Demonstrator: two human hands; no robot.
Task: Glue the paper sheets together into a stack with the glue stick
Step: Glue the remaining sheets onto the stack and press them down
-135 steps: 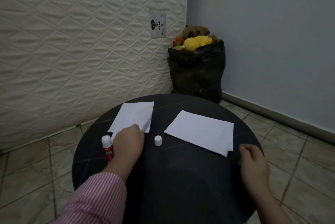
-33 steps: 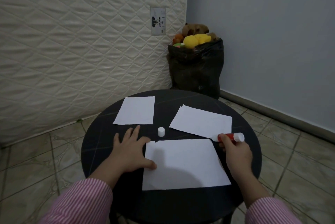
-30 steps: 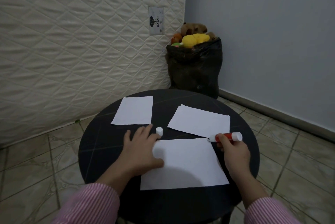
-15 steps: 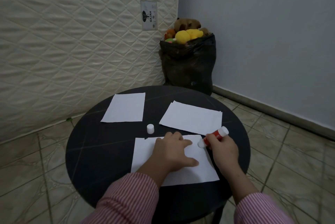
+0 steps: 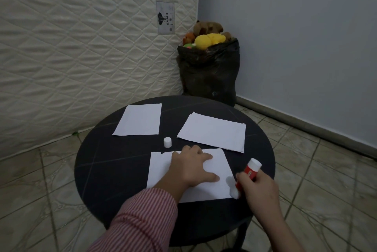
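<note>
A white paper sheet (image 5: 159, 167) lies near the front of the round black table (image 5: 106, 170). My left hand (image 5: 193, 167) presses flat on its middle, fingers spread. My right hand (image 5: 258, 188) grips the red-and-white glue stick (image 5: 247, 174), tilted, with its white tip touching the sheet's near right corner. The stick's white cap (image 5: 167, 142) stands alone behind the sheet. A small stack of sheets (image 5: 212, 131) lies at the back right, and a single sheet (image 5: 139, 119) at the back left.
A quilted mattress (image 5: 81, 47) leans against the wall on the left. A black bag (image 5: 208, 72) full of soft toys stands in the corner behind the table. Tiled floor surrounds the table.
My right hand has drawn the glue stick from the sheet's far right edge down to its near right corner. My left hand stays pressed on the sheet.
</note>
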